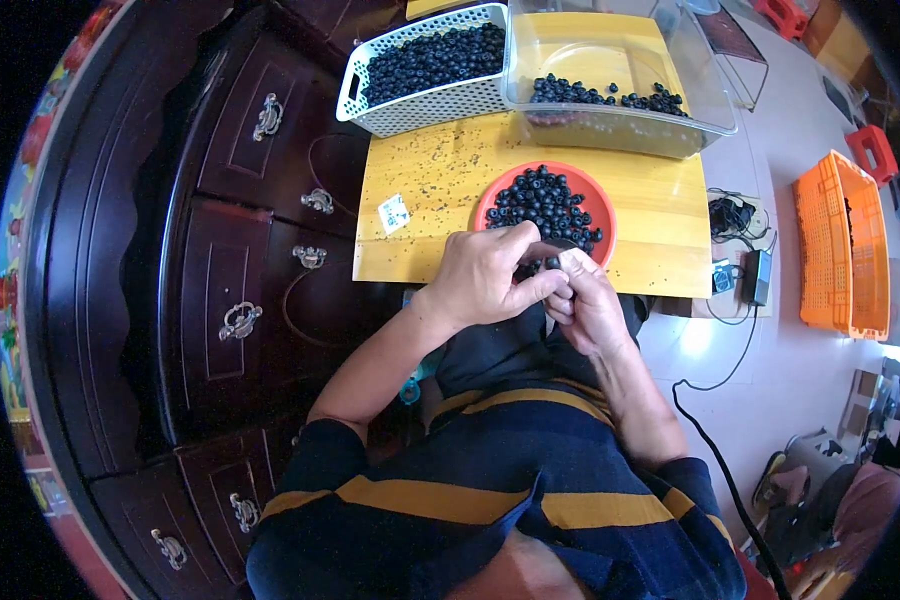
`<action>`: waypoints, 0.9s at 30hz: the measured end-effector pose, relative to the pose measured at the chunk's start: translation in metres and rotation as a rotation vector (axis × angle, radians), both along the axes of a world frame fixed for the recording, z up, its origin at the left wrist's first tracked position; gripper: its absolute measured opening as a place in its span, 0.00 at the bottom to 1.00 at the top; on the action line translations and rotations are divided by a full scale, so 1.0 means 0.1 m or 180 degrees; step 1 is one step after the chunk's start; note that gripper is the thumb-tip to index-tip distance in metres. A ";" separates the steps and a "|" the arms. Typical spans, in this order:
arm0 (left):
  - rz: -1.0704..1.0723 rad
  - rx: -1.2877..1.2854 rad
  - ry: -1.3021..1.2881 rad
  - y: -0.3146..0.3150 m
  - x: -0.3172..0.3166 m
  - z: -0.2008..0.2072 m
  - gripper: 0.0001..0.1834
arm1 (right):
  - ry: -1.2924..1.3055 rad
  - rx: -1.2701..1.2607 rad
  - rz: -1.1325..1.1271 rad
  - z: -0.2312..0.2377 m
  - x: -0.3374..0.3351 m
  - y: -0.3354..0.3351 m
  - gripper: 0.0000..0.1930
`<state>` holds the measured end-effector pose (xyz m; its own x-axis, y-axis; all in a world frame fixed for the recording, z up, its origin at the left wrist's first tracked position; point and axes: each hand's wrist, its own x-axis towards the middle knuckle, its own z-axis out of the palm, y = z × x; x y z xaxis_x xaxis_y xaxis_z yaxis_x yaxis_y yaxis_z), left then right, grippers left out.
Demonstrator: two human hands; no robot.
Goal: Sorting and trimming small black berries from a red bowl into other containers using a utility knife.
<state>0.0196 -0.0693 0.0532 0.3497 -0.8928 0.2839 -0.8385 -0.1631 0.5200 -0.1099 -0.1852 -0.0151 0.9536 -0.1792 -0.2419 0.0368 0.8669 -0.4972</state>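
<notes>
Both hands meet over the near rim of a red round dish [606, 222] heaped with small round black pieces [545, 200]. My left hand [485, 275] is closed, its thumb reaching across to the right fingertips; what lies inside its fingers is hidden. My right hand [588, 295] is closed too, pinching a small round black piece [553, 263] at its fingertips. A dark, smooth edge of some object [550, 245] shows between the two hands; its kind and which hand bears it I cannot tell.
On the yellow table [420, 260], a white perforated basket [410, 118] full of black pieces stands beside a clear plastic bin [625, 135] with fewer. Dark crumbs and a small white packet [394, 213] lie leftward. Dark drawers [225, 290] flank the left; an orange crate [840, 250] and cables [735, 225] are right.
</notes>
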 end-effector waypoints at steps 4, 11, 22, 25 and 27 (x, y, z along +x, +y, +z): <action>0.0017 0.0084 -0.0235 0.00 0.01 -0.02 0.21 | 0.0157 0.0036 0.0000 -0.03 -0.01 0.03 0.14; 0.0015 0.0125 -0.0426 0.04 0.02 -0.03 0.21 | 0.0095 -0.0008 0.0051 -0.03 -0.01 0.03 0.15; 0.0010 -0.0155 -0.0410 0.04 0.04 -0.09 0.22 | 0.0134 -0.0076 -0.0066 -0.01 0.01 0.07 0.14; -0.0014 -0.0052 -0.0328 0.03 0.05 -0.14 0.22 | 0.0109 -0.0057 -0.0082 -0.06 0.01 0.06 0.09; -0.0048 -0.0011 -0.0344 0.02 0.05 -0.18 0.21 | 0.0109 -0.0054 -0.0113 -0.09 0.01 0.04 0.09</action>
<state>0.0244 -0.0674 0.0356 0.3036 -0.8966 0.3223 -0.8920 -0.1485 0.4270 -0.1089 -0.1809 -0.0236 0.9378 -0.2170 -0.2709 0.0500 0.8568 -0.5132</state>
